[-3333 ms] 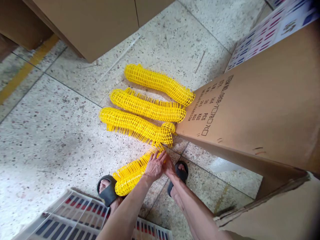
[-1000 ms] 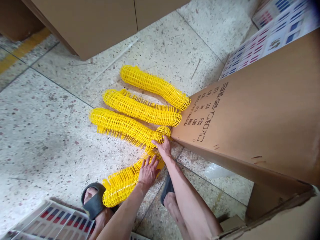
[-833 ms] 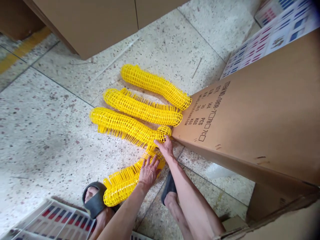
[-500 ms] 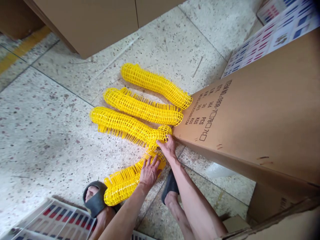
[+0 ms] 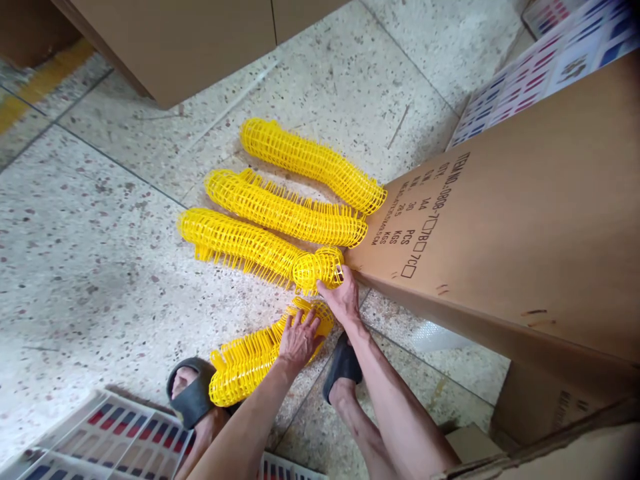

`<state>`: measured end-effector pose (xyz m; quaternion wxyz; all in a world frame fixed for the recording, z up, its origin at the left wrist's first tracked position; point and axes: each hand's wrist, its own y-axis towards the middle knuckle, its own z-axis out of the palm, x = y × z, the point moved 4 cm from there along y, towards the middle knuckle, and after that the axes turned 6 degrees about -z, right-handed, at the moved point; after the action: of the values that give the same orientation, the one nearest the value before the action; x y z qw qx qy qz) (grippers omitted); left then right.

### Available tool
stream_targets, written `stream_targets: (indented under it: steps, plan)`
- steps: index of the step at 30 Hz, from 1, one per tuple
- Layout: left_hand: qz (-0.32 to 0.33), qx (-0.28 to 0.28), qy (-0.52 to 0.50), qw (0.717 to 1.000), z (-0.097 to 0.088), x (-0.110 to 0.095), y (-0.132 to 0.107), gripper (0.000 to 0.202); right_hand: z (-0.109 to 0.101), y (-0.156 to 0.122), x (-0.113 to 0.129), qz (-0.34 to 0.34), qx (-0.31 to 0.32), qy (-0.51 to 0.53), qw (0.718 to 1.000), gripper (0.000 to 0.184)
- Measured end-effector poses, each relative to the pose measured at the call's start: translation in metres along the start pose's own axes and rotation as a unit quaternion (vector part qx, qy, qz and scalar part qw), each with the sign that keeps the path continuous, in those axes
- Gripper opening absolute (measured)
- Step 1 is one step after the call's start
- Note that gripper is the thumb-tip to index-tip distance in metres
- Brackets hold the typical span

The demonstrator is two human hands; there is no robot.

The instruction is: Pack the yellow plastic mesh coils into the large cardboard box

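Several rows of nested yellow plastic mesh pieces lie on the speckled floor. My right hand has its thumb and fingers around the lower edge of a short yellow mesh stack, by the right end of a long mesh row. Below it, my left hand rests with fingers spread on the right end of the nearest mesh row, between my feet. Two more rows, a middle one and a far one, lie beyond. My left palm hides part of the nearest row.
A large printed cardboard box stands at the right, close against the row ends. Another brown carton is at the top. A patterned white case lies by my left sandal. My right sandal is beside the printed box.
My right hand has shifted slightly right and down along the short stack, which has turned a little to show its rounded end. The left hand stays on the nearest row.
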<state>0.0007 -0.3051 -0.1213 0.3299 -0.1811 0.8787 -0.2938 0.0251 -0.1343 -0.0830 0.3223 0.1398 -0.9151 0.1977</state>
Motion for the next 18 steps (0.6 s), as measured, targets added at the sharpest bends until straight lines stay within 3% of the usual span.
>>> stream_targets:
  steps: [5,10,14,18]
  plan:
    - [-0.006,-0.002,-0.014,1.000,0.001,0.002,-0.002,0.044,-0.019,-0.005,0.003,-0.039,0.023,-0.016,0.999,0.063]
    - [-0.008,-0.011,-0.025,1.000,0.002,0.004,-0.002,0.047,-0.039,-0.027,-0.002,-0.160,0.022,-0.085,0.983,0.053]
    - [-0.005,-0.016,-0.033,0.999,0.005,0.007,-0.001,0.053,-0.056,-0.053,-0.019,-0.215,0.054,-0.166,0.961,0.047]
    - [-0.001,-0.026,-0.020,0.999,0.005,0.007,-0.001,0.051,-0.067,-0.072,-0.049,-0.203,0.075,-0.224,0.950,0.047]
